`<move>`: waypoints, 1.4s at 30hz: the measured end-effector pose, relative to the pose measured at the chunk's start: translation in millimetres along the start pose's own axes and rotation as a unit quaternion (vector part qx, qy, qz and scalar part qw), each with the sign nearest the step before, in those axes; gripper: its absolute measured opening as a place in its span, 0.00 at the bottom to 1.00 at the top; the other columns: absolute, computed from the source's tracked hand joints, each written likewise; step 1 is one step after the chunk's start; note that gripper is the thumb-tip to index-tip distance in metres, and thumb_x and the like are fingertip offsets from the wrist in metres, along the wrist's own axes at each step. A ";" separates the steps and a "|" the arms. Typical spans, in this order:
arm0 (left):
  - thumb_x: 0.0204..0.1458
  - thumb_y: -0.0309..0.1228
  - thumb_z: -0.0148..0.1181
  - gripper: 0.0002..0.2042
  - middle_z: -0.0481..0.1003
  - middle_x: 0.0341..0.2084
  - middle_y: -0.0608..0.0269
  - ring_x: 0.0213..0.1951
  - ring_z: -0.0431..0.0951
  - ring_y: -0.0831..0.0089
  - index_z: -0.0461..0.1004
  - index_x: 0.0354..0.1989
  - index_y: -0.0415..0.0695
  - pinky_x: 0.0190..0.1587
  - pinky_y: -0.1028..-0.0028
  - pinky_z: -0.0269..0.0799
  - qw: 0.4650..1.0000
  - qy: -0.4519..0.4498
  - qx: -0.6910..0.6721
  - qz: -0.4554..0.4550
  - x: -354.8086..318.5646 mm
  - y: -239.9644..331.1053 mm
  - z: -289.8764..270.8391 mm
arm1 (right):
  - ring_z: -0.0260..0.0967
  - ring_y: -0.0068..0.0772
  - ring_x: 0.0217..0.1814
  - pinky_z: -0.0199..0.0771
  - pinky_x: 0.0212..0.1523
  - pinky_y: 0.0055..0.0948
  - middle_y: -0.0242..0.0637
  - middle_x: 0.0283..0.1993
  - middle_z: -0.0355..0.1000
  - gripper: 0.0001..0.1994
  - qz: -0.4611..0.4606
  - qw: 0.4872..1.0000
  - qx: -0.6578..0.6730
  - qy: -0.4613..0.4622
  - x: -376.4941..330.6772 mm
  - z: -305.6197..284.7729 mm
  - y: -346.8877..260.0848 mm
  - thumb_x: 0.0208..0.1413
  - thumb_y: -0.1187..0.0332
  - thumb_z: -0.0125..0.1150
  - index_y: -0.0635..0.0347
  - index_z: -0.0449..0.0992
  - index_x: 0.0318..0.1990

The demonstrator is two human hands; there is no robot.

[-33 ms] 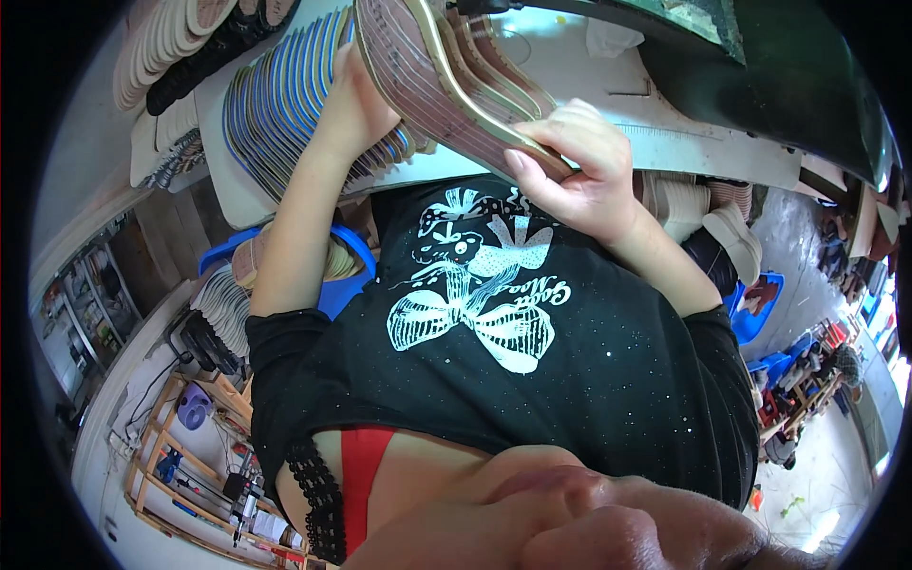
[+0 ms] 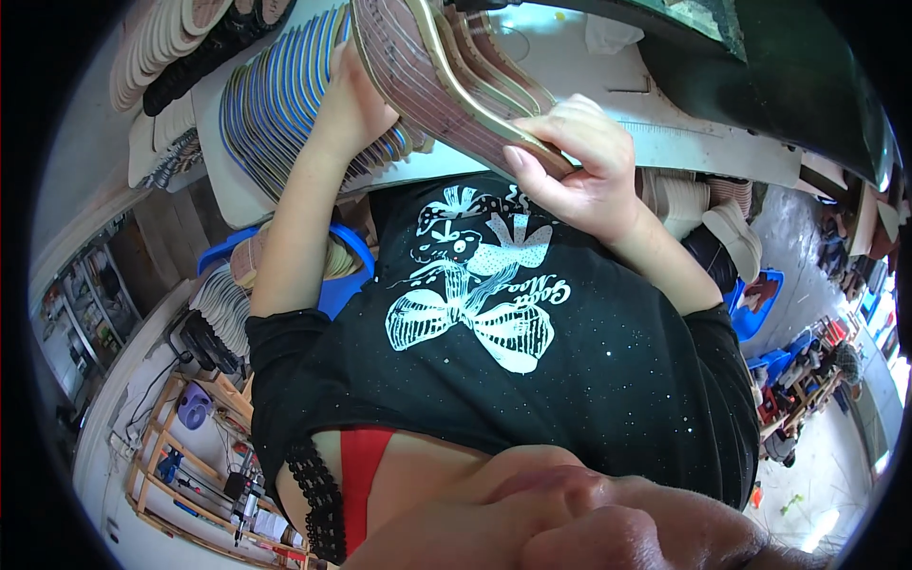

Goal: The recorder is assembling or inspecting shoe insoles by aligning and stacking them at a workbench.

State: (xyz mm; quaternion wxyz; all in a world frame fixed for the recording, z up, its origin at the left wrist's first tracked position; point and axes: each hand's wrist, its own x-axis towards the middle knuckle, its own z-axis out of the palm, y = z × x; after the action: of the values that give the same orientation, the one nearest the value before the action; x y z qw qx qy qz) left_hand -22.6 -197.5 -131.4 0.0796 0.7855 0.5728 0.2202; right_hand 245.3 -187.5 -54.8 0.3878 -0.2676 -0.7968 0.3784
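A stack of flat shoe soles point(image 2: 446, 66) with brown ribbed faces and gold edges is held between both hands over the edge of a white worktable point(image 2: 684, 142). My left hand point(image 2: 351, 100) supports the stack from the left side, its fingers hidden behind the soles. My right hand point(image 2: 579, 166) grips the near end of the stack, thumb on the gold edge and fingers curled over the top. My black printed shirt fills the middle of the view below the hands.
A fanned row of blue-edged soles point(image 2: 271, 109) lies on the table to the left, with pale soles point(image 2: 157, 52) beyond. A blue basket point(image 2: 347, 275) holds more soles. A dark green machine point(image 2: 769, 66) sits top right, blue bins point(image 2: 760, 294) to the right, and a wooden rack point(image 2: 180, 456) lower left.
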 end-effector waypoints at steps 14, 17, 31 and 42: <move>0.49 0.67 0.38 0.43 0.70 0.48 0.47 0.51 0.71 0.61 0.63 0.53 0.33 0.54 0.65 0.66 0.632 0.030 -0.755 -0.172 -15.6 118.8 -29.6 | 0.74 0.22 0.40 0.73 0.40 0.19 0.38 0.38 0.76 0.13 0.139 0.960 0.244 0.010 1.8 9.4 -18.4 0.49 0.72 0.67 0.67 0.72 0.39; 0.40 0.78 0.25 0.54 0.69 0.49 0.49 0.55 0.68 0.61 0.61 0.57 0.35 0.59 0.62 0.61 0.528 0.134 -0.827 -0.142 -18.2 134.7 -17.9 | 0.73 0.22 0.41 0.73 0.41 0.18 0.39 0.38 0.75 0.09 0.178 0.921 0.338 0.076 1.9 23.6 -23.9 0.53 0.74 0.63 0.68 0.70 0.39; 0.54 0.24 0.56 0.08 0.77 0.32 0.61 0.34 0.76 0.78 0.74 0.41 0.34 0.39 0.80 0.71 0.724 0.149 -0.616 -0.271 -24.3 163.6 -19.5 | 0.73 0.39 0.28 0.73 0.29 0.31 0.40 0.26 0.74 0.05 0.056 0.972 -0.143 -0.179 13.0 -29.6 -29.8 0.45 0.71 0.63 0.62 0.77 0.28; 0.61 0.29 0.48 0.14 0.74 0.27 0.68 0.28 0.71 0.83 0.74 0.32 0.28 0.29 0.78 0.67 0.777 0.190 -0.492 -0.343 -52.2 159.3 9.9 | 0.72 0.44 0.23 0.71 0.23 0.38 0.40 0.18 0.71 0.11 -0.032 0.912 -0.238 -0.333 27.9 -18.9 -32.2 0.38 0.59 0.63 0.57 0.74 0.21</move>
State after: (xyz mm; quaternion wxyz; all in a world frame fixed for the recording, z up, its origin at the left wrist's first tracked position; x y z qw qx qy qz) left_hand 106.7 -297.8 -93.3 0.4150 0.3332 0.6213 0.5751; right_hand 241.0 -178.4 -9.3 0.0367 -0.1846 -0.9543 0.2323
